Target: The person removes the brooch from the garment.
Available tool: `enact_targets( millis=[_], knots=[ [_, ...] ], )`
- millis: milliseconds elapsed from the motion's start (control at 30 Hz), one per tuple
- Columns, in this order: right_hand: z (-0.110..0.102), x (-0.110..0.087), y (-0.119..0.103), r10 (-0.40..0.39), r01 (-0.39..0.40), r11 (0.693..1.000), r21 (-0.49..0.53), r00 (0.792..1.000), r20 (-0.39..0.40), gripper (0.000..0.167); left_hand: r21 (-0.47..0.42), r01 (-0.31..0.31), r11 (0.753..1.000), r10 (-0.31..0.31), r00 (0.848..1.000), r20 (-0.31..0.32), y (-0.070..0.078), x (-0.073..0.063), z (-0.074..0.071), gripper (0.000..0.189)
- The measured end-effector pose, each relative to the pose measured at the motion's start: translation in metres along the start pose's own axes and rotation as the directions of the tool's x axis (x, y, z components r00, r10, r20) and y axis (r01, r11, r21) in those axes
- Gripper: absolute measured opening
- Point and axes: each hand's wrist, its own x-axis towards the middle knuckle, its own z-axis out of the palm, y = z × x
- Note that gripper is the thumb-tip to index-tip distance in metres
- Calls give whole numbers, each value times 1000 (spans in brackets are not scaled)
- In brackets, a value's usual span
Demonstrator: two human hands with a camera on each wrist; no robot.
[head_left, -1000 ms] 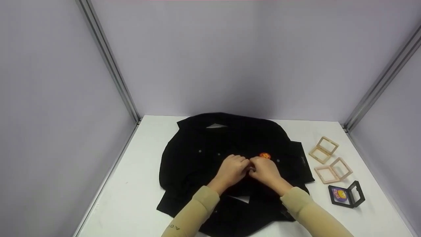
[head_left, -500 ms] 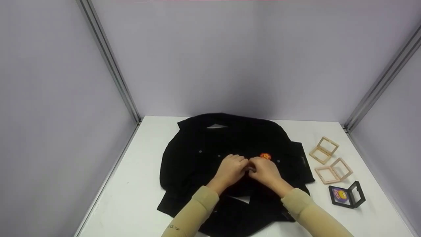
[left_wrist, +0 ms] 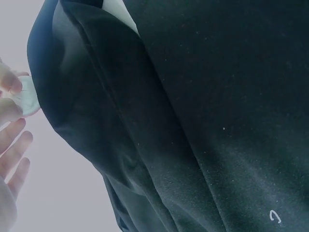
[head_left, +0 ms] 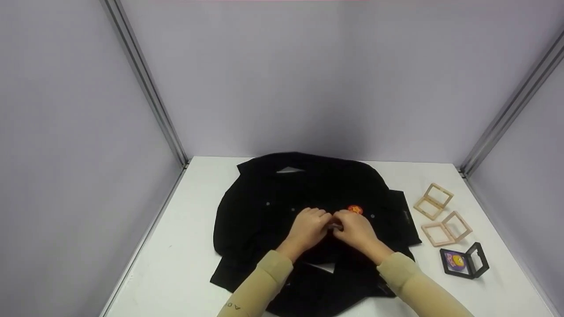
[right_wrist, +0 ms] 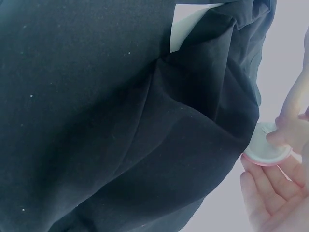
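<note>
A black shirt [head_left: 260,229] lies spread on the white table, and above its middle my two hands meet. My left hand [head_left: 309,226] and my right hand [head_left: 356,228] pinch a small round pin badge [right_wrist: 263,149] between curled fingers and thumbs. Its pale back and reddish rim show in the right wrist view, with a thumb against the back. Part of the same disc appears at the left edge of the left wrist view. From the head, the fingers mostly hide it. Just beyond my right hand, a red-orange round badge [head_left: 355,209] sits on the shirt.
Along the table's right side stand two open light wooden frames [head_left: 429,207] [head_left: 440,233] and an open black frame [head_left: 458,264] with a purple and yellow round badge [head_left: 456,261] in it. Grey wall panels [head_left: 282,79] enclose the table at the back and sides.
Both hands stay over the same spot with only slight finger movement around the badge. The shirt and frames have not moved.
</note>
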Motion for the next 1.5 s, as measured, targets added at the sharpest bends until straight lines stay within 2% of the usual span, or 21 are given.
enact_targets(
  millis=[467, 900, 1100, 1267, 1500],
  knots=[
    [-4, 2, -2, 47, -47, 999, 12, 999, 22, 13, 33, 4, 999, -4, 1000, 6, -2, 0, 1, 11],
    [-5, 3, -1, 16, -16, 1000, 0, 1000, -3, 15, 39, 0, 999, -1, 1000, 12, -4, 4, 0, 10],
    [-7, 4, 0, -29, 28, 999, -16, 999, -31, 15, 38, -1, 999, 0, 1000, 26, -6, 7, -3, 11],
    [-8, 6, 1, -61, 60, 998, -16, 995, -78, 16, 45, -6, 999, 6, 1000, 8, -7, 10, -6, 12],
    [-9, 7, 0, -70, 69, 997, -20, 992, -105, 16, 44, -10, 999, 12, 999, -39, -8, 12, -5, 11]
  ],
)
